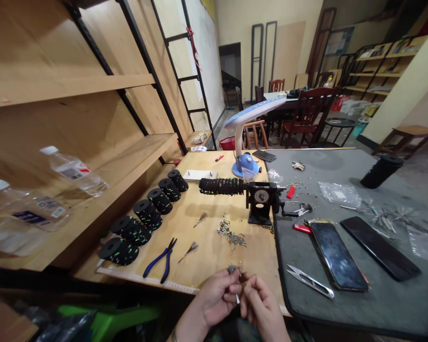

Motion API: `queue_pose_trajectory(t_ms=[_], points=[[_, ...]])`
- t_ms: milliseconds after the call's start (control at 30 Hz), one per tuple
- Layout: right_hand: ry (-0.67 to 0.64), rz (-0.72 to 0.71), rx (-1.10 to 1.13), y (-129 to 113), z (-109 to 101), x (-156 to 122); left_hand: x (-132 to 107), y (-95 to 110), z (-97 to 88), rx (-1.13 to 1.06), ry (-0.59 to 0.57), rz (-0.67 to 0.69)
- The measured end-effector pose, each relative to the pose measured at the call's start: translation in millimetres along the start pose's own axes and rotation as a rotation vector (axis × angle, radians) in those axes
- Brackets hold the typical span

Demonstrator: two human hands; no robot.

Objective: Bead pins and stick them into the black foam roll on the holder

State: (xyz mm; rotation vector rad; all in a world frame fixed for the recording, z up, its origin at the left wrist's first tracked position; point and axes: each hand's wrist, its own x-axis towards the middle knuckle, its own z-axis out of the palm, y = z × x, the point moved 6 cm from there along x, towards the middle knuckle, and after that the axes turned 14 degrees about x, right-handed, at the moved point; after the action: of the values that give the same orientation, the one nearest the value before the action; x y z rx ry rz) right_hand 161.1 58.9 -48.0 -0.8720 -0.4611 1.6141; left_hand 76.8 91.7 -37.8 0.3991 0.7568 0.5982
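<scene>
Close together at the table's near edge, my left hand (217,293) and my right hand (261,304) both have their fingers closed in a pinch. Between them is a small thin item I cannot make out, with a dark tuft at the left fingertips and a white tip below. Just beyond lie a pile of coloured beads (224,228) and small grey pieces (238,240). Two small tufted bundles (191,248) rest to the left, near blue-handled pliers (160,261). Further back, a hand-cranked winder (260,202) carries a black roll with coloured bits (221,186).
Several black spools (148,213) line the table's left side. A blue-white lamp (242,164) stands behind the winder. On the grey mat (306,161) at right are thread snips (310,281), a phone (337,256), another dark phone-like slab (380,247) and a black roll (381,171).
</scene>
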Motion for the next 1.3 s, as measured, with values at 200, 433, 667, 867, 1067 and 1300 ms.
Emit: queue_pose_trajectory(t_ms=[200,433,667,867,1067,1300], points=[[-0.031,-0.006,-0.017,13,8,7,-2,-2,-8.7,-0.003,0.008,-0.001],[-0.040,0.015,-0.055,13,13,8,-5,2,-14.1,-0.003,0.012,0.020],[-0.029,0.004,-0.059,13,14,8,-6,3,-12.9,0.000,0.019,0.029],[-0.033,0.011,-0.069,13,12,7,-6,5,-11.3,0.014,0.019,0.037],[-0.029,0.011,-0.067,14,9,10,-6,4,-10.8,0.035,0.008,0.059],[-0.037,0.013,-0.075,13,10,9,-5,6,-10.8,0.026,0.015,0.062]])
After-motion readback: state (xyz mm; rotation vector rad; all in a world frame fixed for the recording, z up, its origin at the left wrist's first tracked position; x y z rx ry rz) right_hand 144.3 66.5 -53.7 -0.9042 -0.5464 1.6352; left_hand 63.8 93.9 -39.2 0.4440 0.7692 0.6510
